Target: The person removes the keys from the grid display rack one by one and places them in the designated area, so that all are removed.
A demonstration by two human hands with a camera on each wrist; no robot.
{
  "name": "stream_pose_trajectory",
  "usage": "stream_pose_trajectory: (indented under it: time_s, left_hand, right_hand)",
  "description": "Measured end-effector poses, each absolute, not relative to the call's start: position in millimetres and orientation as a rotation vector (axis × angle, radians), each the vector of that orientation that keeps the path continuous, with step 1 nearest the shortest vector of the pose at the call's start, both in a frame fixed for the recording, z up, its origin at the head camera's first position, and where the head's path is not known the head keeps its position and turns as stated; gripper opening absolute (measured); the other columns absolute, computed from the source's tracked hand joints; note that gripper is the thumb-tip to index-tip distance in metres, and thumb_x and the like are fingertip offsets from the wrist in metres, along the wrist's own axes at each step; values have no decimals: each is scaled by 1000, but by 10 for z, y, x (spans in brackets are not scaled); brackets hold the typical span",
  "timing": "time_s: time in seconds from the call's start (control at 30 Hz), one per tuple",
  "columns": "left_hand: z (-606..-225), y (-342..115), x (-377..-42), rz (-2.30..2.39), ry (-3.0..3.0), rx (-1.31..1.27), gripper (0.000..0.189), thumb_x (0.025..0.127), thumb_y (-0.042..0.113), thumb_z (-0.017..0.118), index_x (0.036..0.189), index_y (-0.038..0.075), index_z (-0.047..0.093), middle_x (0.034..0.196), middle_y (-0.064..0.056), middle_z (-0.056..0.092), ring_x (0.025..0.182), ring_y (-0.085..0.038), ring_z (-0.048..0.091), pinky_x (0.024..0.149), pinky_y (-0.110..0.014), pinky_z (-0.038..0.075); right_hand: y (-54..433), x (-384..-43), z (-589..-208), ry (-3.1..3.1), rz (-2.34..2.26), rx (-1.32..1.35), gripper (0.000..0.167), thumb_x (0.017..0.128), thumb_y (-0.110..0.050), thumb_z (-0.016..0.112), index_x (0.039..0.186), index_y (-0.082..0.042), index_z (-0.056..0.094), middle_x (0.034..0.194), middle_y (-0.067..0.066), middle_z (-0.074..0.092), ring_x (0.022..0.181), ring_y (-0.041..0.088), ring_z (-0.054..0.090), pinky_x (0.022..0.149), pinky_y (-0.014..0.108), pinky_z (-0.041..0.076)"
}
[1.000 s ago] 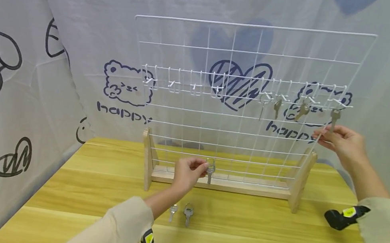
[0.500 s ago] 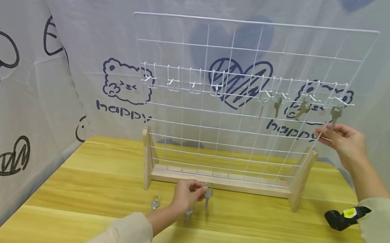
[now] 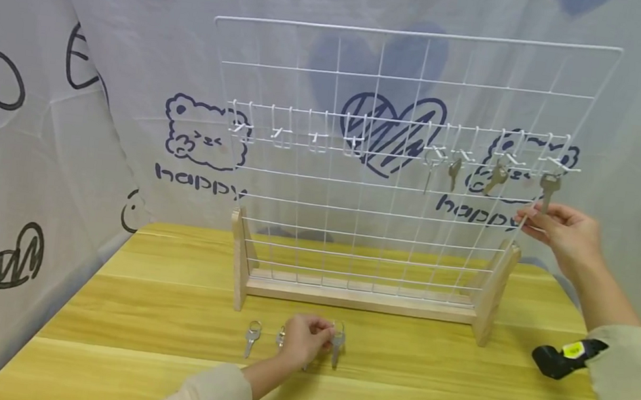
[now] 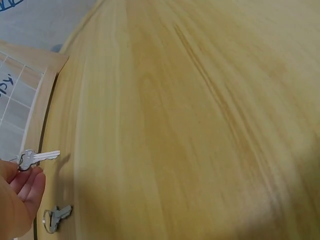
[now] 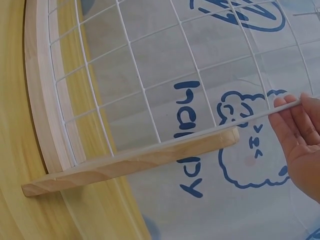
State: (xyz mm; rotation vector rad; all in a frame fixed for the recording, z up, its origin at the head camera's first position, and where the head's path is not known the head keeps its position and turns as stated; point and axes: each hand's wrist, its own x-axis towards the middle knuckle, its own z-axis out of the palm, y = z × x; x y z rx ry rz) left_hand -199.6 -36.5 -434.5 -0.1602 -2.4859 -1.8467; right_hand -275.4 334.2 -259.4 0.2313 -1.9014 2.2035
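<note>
Low over the table, my left hand (image 3: 302, 342) pinches the ring of a silver key (image 3: 337, 346), whose blade points down. In the left wrist view that key (image 4: 31, 160) sticks out past the fingertips, above another key (image 4: 60, 215) lying on the wood. My right hand (image 3: 568, 236) holds the right side wire of the white grid rack (image 3: 379, 75); the right wrist view has the thumb and fingers (image 5: 300, 120) around this wire. A ringed key (image 3: 253, 337) lies left of my left hand, and a second key (image 3: 280, 336) is partly covered by it.
Several keys hang from hooks on the rack's right half, the outermost key (image 3: 549, 186) just above my right hand. Bare hooks (image 3: 315, 140) line the left half. Wooden feet (image 3: 493, 295) support the rack on the table (image 3: 393, 393), before a printed cloth (image 3: 94, 154).
My left hand has come down and toward me from the rack's base with the key, uncovering the leftmost key on the table. My right hand keeps its hold on the rack.
</note>
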Motion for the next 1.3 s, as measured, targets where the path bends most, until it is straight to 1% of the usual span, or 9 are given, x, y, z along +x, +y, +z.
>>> stream_pose_trajectory:
  time_s: [0.17,0.33,0.4,0.5,0.57,0.63,0.9,1.07,1.3]
  left_hand:
    - [-4410,-349,-1960,-1854,-2490,-167,5,80,-8,63,79,-13,65,68,-21,65,55,-27,66,51,-26,58]
    - [-4459,-322,-1952,-1778,-2528,-173,5,80,-8,63,77,-12,65,67,-20,65,53,-23,65,48,-22,56]
    - [-4468,-312,-1957,-1694,-2561,-194,6,81,-7,64,76,-11,65,65,-18,65,51,-20,63,45,-18,53]
    - [-4475,-295,-1971,-1560,-2592,-219,8,80,-4,66,73,-8,66,62,-13,64,48,-11,55,41,-12,45]
    - [-4474,-292,-1977,-1492,-2611,-227,10,80,-2,67,71,-6,66,62,-11,63,49,-6,50,40,-10,41]
    - [-4472,-290,-1982,-1447,-2618,-228,9,79,-2,68,71,-5,66,62,-10,64,51,-4,47,40,-9,38]
    - [-4413,-325,-1978,-1336,-2695,-234,7,79,-1,68,72,-3,67,66,-10,66,55,-7,53,44,-11,43]
    - [-4368,-352,-1970,-1311,-2752,-238,10,80,-3,66,70,-3,66,66,-12,66,55,-9,54,43,-11,43]
    - [-4359,-363,-1996,-1249,-2765,-262,12,77,-5,67,66,-2,66,66,-12,68,55,-9,56,44,-11,44]
  right_hand:
    - [3314,-2749,-2598,-1899,2214,238,7,85,-6,64,79,-9,67,77,-4,72,72,7,69,66,17,58]
    - [3285,-2756,-2614,-1918,2176,231,10,85,-8,64,77,-12,68,76,-6,72,72,5,68,67,16,57]
    - [3284,-2759,-2622,-1915,2162,229,9,84,-8,65,77,-12,68,75,-6,72,72,5,68,67,16,57]
    - [3284,-2761,-2632,-1907,2153,224,8,84,-8,65,77,-12,66,74,-7,72,71,5,68,66,15,57]
    - [3284,-2758,-2632,-1912,2142,217,9,84,-9,65,77,-13,66,74,-7,72,70,4,68,66,15,57]
    - [3283,-2756,-2631,-1913,2137,216,9,84,-9,65,77,-13,67,74,-7,72,70,4,68,66,15,57]
    - [3289,-2742,-2629,-1839,2212,254,9,84,-5,64,77,-9,66,74,-4,72,70,7,69,65,17,58]
    - [3288,-2728,-2620,-1845,2192,249,8,84,-7,65,77,-10,67,74,-4,72,70,6,69,66,17,58]
    - [3279,-2728,-2616,-1841,2185,247,9,85,-7,64,77,-11,67,75,-5,72,71,6,69,67,16,58]
